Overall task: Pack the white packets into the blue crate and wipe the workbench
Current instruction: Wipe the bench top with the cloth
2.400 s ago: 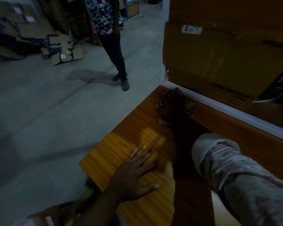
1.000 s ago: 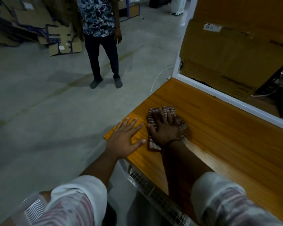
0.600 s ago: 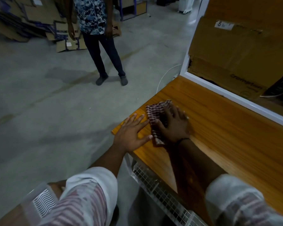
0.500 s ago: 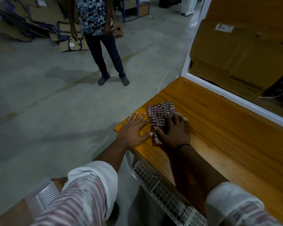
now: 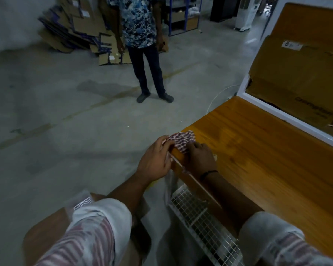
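A red-and-white checked cloth [image 5: 182, 140] lies bunched at the near left corner of the orange wooden workbench [image 5: 261, 150], partly over its edge. My left hand [image 5: 156, 160] is off the bench's corner and pinches the cloth's left end with curled fingers. My right hand [image 5: 199, 158] presses down on the cloth's near part on the bench top. No white packets or blue crate are in view.
A person in a patterned shirt [image 5: 142, 47] stands on the concrete floor beyond the bench. A large cardboard box [image 5: 300, 73] sits behind a white frame at the bench's back. A white wire grid [image 5: 202, 223] hangs under the bench. Flattened cartons [image 5: 75, 29] lie far left.
My left hand has left the bench top and taken hold of the cloth at the corner. My right hand has drawn the cloth from the back of the bench toward the near left corner.
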`<state>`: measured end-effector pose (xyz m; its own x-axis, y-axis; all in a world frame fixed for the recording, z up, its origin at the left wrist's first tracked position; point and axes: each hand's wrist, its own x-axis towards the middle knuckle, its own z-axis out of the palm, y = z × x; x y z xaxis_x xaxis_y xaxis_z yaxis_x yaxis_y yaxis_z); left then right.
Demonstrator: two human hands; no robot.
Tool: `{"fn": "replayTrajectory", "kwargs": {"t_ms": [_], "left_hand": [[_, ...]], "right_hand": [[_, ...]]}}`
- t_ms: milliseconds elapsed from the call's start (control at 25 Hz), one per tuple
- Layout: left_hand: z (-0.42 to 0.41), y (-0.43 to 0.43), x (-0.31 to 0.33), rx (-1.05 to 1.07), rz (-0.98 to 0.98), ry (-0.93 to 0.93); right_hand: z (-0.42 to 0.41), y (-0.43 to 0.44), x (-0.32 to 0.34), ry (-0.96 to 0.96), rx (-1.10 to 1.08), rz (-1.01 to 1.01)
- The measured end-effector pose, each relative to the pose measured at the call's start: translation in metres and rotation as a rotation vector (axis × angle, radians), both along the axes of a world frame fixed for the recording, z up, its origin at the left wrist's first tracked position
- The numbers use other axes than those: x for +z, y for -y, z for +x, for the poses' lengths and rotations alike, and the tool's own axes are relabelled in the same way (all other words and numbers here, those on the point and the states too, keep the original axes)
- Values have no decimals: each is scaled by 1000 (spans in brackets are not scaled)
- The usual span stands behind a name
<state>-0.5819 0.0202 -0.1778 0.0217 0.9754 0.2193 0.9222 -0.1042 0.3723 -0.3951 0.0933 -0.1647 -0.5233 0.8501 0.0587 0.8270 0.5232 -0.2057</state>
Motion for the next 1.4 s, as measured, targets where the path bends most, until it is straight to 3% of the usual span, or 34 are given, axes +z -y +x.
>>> {"fn": "replayTrajectory", "kwargs": {"t_ms": [160,320,600,840,960,1080,1160,1320,1400], "left_hand": [[-53,48,4,-19,-49,-180],[-123,124,-11,106,-116,-222],[-192,275,-82,486,-412,-101],[-189,313,-132,595,-579,26],[-189,315,-156,586,-675,44],[-186,316,-172,546,-759,19],[-183,315,-178,522,-793,1],[-186,311,-194,490,-836,-98],[-187,310,-201,476,-828,-136]], "right_hand": [[-66,43,-8,-84,184,94],[-145,110,-35,-161,327,-85],[-246,218,-118,-65,391,-336],[-295,263,-167,-2,369,-516],[-301,271,-185,117,413,-402],[-289,279,-202,314,591,-250],[-283,284,-215,434,689,-255],[-282,284,-234,717,654,-244],[-285,281,-240,694,728,-198]]}}
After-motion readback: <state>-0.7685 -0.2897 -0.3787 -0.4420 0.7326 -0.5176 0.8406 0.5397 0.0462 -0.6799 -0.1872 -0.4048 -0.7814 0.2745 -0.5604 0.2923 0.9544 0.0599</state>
